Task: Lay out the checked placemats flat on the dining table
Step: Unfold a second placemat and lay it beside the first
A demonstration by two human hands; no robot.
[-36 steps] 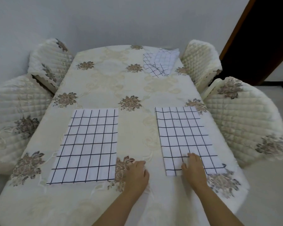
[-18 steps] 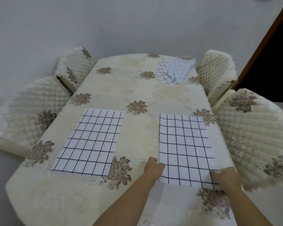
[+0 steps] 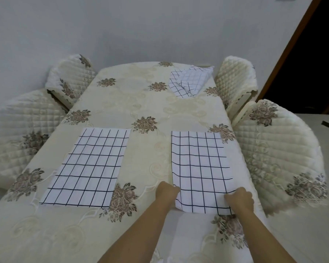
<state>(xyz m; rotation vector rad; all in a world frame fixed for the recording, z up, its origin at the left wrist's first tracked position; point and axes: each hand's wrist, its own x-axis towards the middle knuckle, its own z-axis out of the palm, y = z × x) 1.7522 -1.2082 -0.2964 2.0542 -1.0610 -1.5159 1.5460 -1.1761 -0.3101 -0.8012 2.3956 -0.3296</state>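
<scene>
Two white placemats with dark checks lie on the cream flowered dining table [image 3: 146, 103]. The left placemat [image 3: 87, 166] is spread flat, with no hand on it. The right placemat [image 3: 200, 168] lies lengthwise with its near end slightly rumpled. My left hand [image 3: 166, 194] grips its near left corner and my right hand [image 3: 239, 201] grips its near right corner. A loose pile of more checked placemats [image 3: 190, 80] sits crumpled at the far right of the table.
Four quilted cream chairs stand close around the table: two on the left [image 3: 23, 130] [image 3: 70, 78] and two on the right [image 3: 237, 78] [image 3: 281, 149]. A white wall is behind, and a dark doorway [image 3: 310, 65] opens at the far right.
My hands left the tablecloth and the mat's surface and took hold of the right placemat's two near corners. The mat's near end has shifted and rumpled slightly. The camera has tilted up.
</scene>
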